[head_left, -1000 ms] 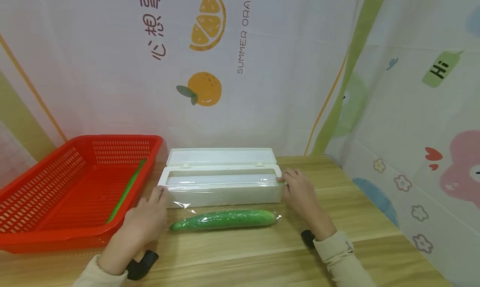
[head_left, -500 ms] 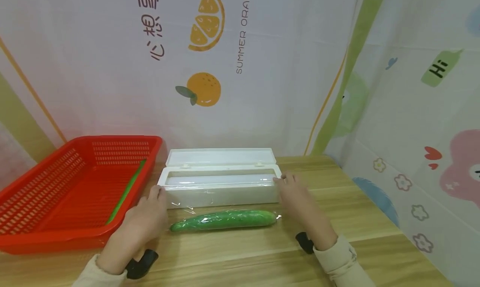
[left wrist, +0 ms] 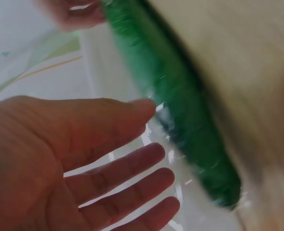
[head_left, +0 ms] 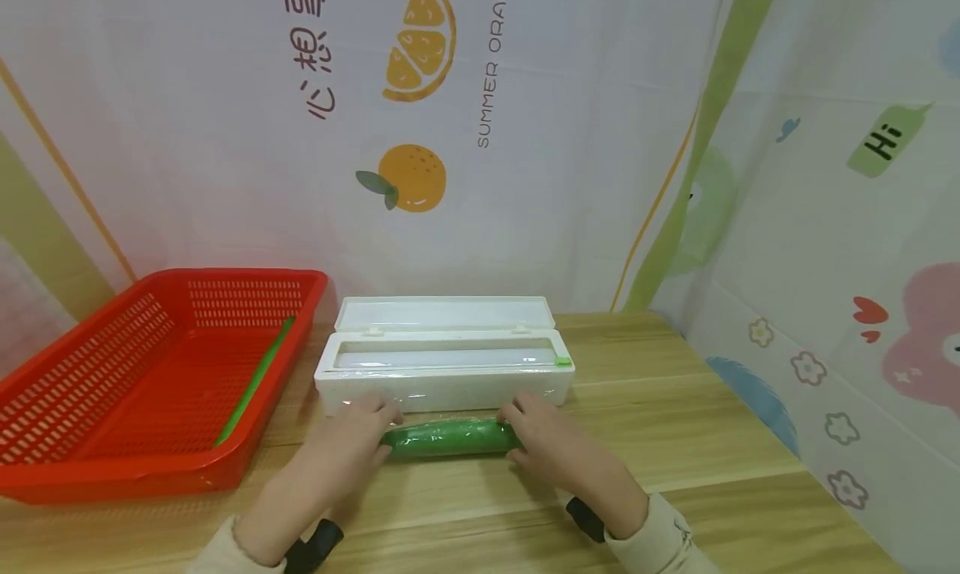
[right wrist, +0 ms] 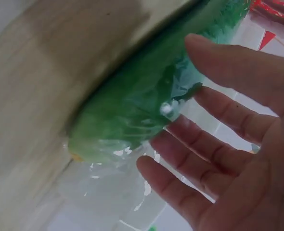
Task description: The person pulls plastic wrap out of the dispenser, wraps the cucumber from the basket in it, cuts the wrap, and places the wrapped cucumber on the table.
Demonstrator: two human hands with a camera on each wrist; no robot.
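A green cucumber [head_left: 450,441] lies on the wooden table, wrapped in shiny clear cling film. Behind it stands a white cling film dispenser [head_left: 450,393], its lid [head_left: 442,314] raised and a film roll [head_left: 442,359] inside. My left hand [head_left: 347,445] is at the cucumber's left end; in the left wrist view its fingers extend straight and the thumb tip meets the cucumber's edge. My right hand [head_left: 553,447] is at the other end, and in the right wrist view its loosely bent fingers lie along the film-covered side, thumb over the top.
A red plastic basket [head_left: 217,466] stands on the left with a long green strip [head_left: 255,382] inside. A small green piece [head_left: 562,361] sits at the dispenser's right end. Printed fabric walls [head_left: 525,224] close off the back and right of the table.
Both hands have left the dispenser's front corners and moved down and inward to the cucumber's two ends. The green piece on the dispenser's right end is now uncovered.
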